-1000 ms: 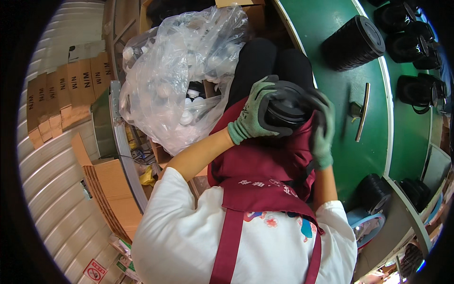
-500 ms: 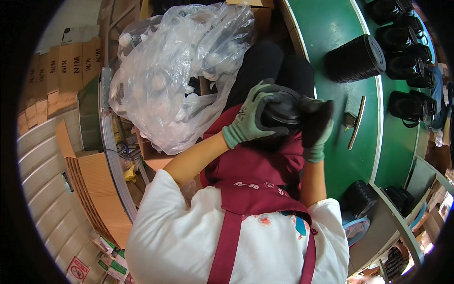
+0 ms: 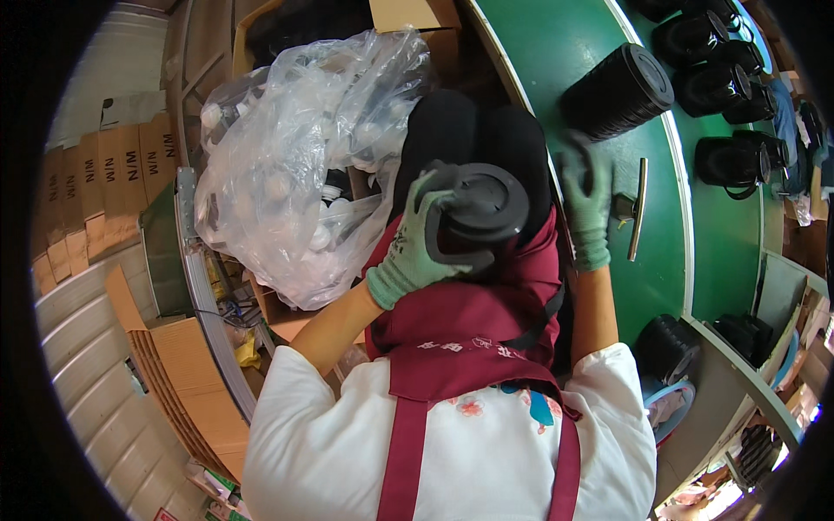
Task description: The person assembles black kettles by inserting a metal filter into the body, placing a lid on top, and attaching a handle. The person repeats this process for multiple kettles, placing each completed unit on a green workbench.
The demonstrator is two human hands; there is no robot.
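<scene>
Holding a black lid [image 3: 488,200] above the lap [image 3: 497,300], left of the table [image 3: 660,269], in the left hand [image 3: 415,247], with fingers and thumb clamped around the lid's side. Holding the right hand [image 3: 589,207] over the table's left side, with fingers too blurred to tell whether apart or together. Having a stack [image 3: 604,97] on the table, jugs [image 3: 731,162] toward its right, a bag [image 3: 278,165] to its left.

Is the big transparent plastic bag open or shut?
Open: the bag gapes toward its right side, where white pieces show uncovered.
</scene>
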